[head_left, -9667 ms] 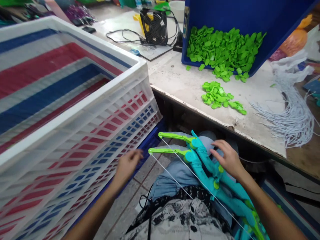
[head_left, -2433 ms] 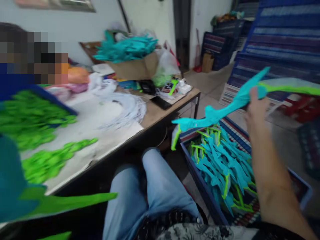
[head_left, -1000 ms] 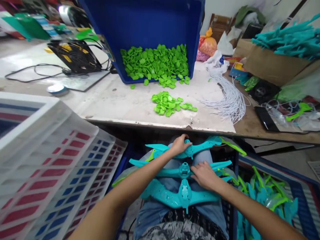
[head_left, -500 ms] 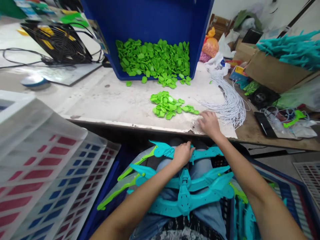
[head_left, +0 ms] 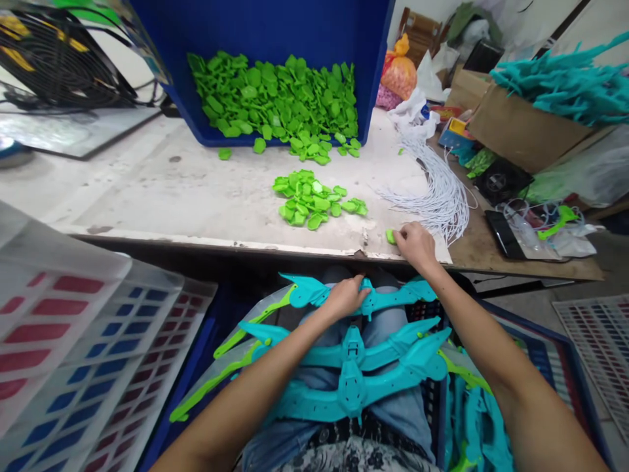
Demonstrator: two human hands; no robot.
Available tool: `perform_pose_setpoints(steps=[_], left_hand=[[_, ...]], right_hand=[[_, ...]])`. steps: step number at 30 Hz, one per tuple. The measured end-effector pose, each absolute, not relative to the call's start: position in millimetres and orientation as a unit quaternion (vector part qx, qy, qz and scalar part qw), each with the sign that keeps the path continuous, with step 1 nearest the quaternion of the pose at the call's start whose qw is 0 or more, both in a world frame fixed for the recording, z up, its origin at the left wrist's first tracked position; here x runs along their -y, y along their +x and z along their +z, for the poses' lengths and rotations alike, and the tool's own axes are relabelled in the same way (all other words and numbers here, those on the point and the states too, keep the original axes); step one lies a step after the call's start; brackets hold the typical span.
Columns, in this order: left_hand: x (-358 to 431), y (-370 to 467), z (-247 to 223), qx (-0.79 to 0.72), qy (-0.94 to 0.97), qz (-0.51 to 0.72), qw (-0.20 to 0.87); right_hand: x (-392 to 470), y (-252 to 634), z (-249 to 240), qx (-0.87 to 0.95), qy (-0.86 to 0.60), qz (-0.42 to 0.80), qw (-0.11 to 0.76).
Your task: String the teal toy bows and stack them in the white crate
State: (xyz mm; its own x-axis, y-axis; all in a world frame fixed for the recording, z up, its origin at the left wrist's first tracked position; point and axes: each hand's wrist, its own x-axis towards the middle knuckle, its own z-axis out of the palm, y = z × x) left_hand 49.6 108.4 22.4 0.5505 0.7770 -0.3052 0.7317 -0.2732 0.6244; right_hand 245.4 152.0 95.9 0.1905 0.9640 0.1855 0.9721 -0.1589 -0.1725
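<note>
My left hand point(head_left: 346, 295) is closed round the middle of a turquoise plastic wing frame point(head_left: 388, 300), the farthest of several on my lap. A clear film with a lime-green strip point(head_left: 255, 320) joins its left end. At the table's front edge, my right hand point(head_left: 415, 246) pinches a small green plastic piece point(head_left: 391, 236) between thumb and fingers. A loose heap of the same green pieces point(head_left: 309, 200) lies to its left on the table. Nearer my body, two more turquoise wing frames point(head_left: 393, 390) rest across my thighs.
A blue bin point(head_left: 275, 26) tipped towards me holds many green pieces. White cords point(head_left: 449, 190) lie at the right, near a phone point(head_left: 504, 235) and a cardboard box point(head_left: 525, 124) of turquoise parts. White plastic baskets point(head_left: 113, 282) stand at left. A fan point(head_left: 54, 59) is behind.
My right hand has drawn back slightly from beside the green heap and now has a green piece in its fingers. The left hand keeps its hold. The view has shifted to the right.
</note>
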Motion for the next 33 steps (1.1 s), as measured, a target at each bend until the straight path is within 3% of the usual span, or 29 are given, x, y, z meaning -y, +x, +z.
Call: perform_pose_setpoints(steps=[5, 11, 14, 17, 23, 33], left_hand=[[-130, 43, 14, -0.403, 0.761, 0.048, 0.507], [-141, 39, 9, -0.36, 0.701, 0.06, 0.612], [-143, 37, 9, -0.345, 0.67, 0.059, 0.654], [-144, 36, 9, -0.34, 0.656, 0.052, 0.672], [-143, 36, 9, -0.326, 0.642, 0.047, 0.693], [-137, 43, 18, -0.364, 0.632, 0.086, 0.679]], right_hand=[[-154, 270, 90, 0.78, -0.58, -0.008, 0.234], [-147, 272, 91, 0.846, -0.473, 0.041, 0.242], [-112, 252, 84, 0.858, -0.426, 0.07, 0.278], [-71, 231, 62, 0.885, -0.373, 0.1, 0.26], [-49, 223, 24, 0.872, -0.413, 0.101, 0.242], [-55, 223, 18, 0.824, -0.47, 0.172, 0.264]])
